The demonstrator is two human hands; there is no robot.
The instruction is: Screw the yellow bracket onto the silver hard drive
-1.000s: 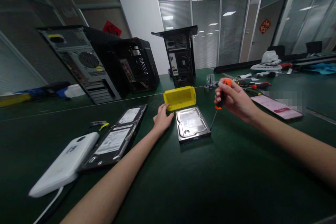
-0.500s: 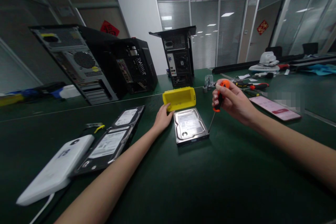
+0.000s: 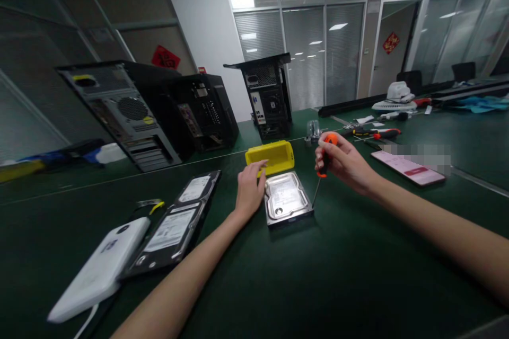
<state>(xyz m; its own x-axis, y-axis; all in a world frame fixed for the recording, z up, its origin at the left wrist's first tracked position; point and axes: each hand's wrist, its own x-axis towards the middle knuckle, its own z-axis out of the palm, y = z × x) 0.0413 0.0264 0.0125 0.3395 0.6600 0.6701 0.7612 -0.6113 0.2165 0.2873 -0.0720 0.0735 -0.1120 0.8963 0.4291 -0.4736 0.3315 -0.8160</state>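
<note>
A silver hard drive (image 3: 287,196) lies label up on the dark green table (image 3: 318,275). My right hand (image 3: 345,161) is closed round the handle of an orange and black screwdriver (image 3: 325,159), whose tip meets the drive's near right corner. Beside the drive's left edge, my left hand (image 3: 251,189) rests with its fingers apart, the fingertips over the near edge of a yellow tray (image 3: 278,156). Whether its thumb touches the drive is hard to tell. The tray stands just behind the drive.
Two more hard drives (image 3: 170,230) and a white device (image 3: 103,270) with a cable lie at the left. Computer cases (image 3: 133,116) stand behind. A pink-screened phone (image 3: 409,167), pliers (image 3: 384,134) and a white object (image 3: 398,94) are at the right.
My left hand has shifted forward, its fingers now raised and spread over the yellow tray's edge. The screwdriver's tip stays at the same corner of the drive. The camera view has shifted slightly.
</note>
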